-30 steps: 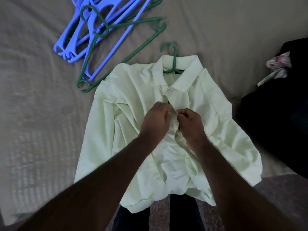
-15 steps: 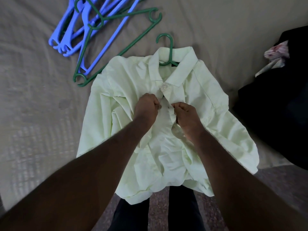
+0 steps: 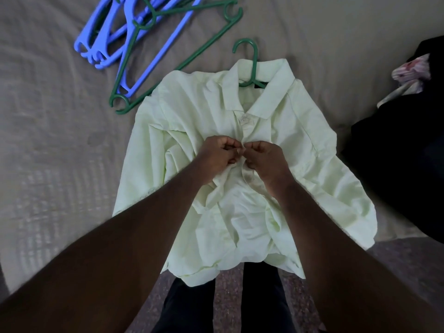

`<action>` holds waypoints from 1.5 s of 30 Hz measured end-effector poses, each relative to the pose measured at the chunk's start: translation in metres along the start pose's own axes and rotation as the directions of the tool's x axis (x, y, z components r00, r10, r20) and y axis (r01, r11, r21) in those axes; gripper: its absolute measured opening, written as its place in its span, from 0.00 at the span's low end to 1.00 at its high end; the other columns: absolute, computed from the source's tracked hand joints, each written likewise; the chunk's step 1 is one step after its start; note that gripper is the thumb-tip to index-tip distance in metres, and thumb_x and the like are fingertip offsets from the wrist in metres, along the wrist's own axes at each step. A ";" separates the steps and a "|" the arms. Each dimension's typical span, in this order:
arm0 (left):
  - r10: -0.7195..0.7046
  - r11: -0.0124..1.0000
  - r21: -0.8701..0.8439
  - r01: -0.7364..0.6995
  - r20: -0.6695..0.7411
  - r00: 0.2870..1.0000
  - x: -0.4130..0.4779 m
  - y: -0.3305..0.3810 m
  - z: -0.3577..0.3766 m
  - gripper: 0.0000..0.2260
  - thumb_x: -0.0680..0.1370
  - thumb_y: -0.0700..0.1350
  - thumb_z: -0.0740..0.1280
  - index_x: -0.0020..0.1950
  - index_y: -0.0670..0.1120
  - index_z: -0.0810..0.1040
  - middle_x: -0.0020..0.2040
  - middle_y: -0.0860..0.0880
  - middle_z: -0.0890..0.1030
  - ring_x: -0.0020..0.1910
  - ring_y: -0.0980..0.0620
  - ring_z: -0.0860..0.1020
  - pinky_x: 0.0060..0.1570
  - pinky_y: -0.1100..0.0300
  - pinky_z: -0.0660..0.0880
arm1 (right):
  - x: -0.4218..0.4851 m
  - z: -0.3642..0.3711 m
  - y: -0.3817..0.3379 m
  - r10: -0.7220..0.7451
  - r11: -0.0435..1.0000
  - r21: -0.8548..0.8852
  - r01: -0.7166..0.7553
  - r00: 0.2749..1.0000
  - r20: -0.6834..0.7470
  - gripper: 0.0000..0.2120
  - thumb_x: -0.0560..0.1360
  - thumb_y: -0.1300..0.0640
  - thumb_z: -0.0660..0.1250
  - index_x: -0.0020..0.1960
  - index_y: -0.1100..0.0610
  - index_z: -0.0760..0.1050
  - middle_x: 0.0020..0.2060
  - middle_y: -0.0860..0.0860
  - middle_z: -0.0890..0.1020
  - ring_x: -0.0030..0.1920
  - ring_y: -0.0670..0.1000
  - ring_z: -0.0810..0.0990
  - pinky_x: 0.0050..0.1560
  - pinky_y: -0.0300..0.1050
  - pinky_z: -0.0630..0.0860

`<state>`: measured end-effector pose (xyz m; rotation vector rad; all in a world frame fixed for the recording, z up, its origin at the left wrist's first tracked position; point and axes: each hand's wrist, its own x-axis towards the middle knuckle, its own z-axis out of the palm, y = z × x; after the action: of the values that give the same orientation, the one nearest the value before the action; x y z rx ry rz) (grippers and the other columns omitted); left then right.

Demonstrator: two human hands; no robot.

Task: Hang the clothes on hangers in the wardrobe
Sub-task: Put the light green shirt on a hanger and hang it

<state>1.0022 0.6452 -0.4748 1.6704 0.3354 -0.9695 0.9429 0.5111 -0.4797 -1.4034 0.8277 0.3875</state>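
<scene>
Now left hand [image 3: 217, 156] and right hand [image 3: 265, 159] each pinch one shirt [image 3: 283, 140], grips closed.

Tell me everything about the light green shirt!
The shirt is pale green, thin and wrinkly cloth, with a collar and long sleeves. It lies face up on the bed, hem over the edge. A green hanger sits inside it, hook poking out. The top button looks done. Both hands, left and right, pinch its front.
</scene>
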 end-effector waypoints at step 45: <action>-0.075 0.994 -0.082 0.076 0.011 0.997 0.005 0.004 -0.003 0.03 0.76 0.33 0.68 0.47 0.33 0.81 0.38 0.40 0.81 0.33 0.52 0.81 0.39 0.65 0.80 | 0.013 -0.008 0.002 0.054 0.993 -0.104 -0.047 0.997 0.063 0.05 0.72 0.61 0.74 0.42 0.64 0.81 0.35 0.58 0.82 0.38 0.52 0.80 0.46 0.48 0.79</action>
<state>1.0097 0.6450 -0.4759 1.5882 0.4310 -1.0046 0.9480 0.5004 -0.4903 -1.4593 0.8002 0.5187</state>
